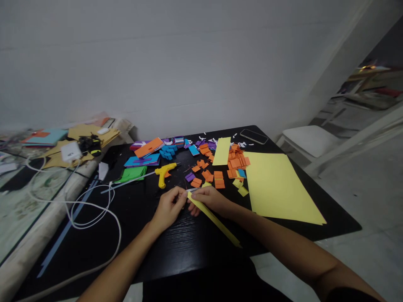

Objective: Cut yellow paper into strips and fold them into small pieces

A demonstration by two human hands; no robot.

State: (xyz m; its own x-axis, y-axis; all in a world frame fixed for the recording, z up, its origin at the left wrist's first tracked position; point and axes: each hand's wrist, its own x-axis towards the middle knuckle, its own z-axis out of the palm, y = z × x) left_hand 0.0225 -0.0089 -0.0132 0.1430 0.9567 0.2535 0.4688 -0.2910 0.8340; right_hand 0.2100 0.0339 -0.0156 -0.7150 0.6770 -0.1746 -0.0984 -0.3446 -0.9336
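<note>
Over a black table (pixel 179 256), a person's left hand (pixel 170 206) and right hand (pixel 211 199), fingertips closed together, pinch one end of a yellow strip (pixel 217 221) that slants back toward the body, orange pieces (pixel 219 183) and a glue gun (pixel 163 173) lying just beyond

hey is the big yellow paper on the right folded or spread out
Spread out: the paper lies flat on the table, broad face showing.
</note>
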